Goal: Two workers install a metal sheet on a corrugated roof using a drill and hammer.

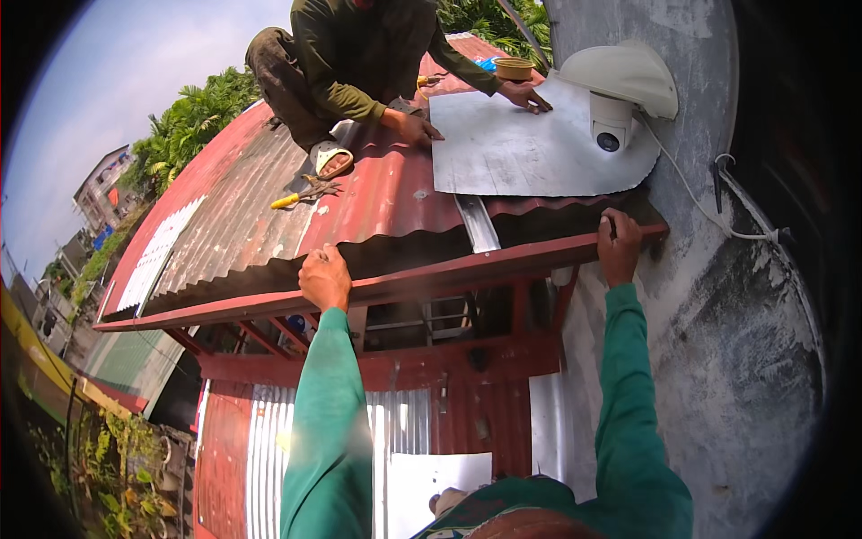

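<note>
Red corrugated roof (386, 199): flat metal sheet (503, 148), yellow-handled tool (289, 199) on top.

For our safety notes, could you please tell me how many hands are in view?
4: the wearer's left hand and right hand on the red beam, one co-worker hand at the metal sheet's left edge, and the other co-worker hand at its upper part. None seems hidden.

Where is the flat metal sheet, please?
In the head view, the flat metal sheet lies right of centre on the corrugated roof, beyond the wearer's right hand, partly behind the security camera.
</note>
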Action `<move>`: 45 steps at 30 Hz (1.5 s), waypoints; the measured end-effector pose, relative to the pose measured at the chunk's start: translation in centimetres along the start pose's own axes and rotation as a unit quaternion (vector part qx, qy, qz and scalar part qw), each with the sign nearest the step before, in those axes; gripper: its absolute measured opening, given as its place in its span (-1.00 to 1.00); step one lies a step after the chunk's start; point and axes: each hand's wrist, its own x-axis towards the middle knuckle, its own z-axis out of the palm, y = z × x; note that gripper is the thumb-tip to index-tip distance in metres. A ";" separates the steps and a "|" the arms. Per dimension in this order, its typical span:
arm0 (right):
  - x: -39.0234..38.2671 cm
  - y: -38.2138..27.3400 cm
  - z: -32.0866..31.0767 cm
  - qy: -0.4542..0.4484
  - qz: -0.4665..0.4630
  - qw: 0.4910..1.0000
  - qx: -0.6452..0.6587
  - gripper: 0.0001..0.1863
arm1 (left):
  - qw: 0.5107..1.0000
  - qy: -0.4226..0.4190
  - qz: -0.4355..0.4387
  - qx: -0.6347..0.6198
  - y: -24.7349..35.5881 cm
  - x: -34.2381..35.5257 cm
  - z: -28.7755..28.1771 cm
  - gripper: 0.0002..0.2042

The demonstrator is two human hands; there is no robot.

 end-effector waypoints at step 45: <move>-0.5 -0.2 0.2 0.023 0.023 0.999 -0.003 -0.83 | 1.000 0.006 0.008 0.013 -0.5 0.2 0.1 -0.62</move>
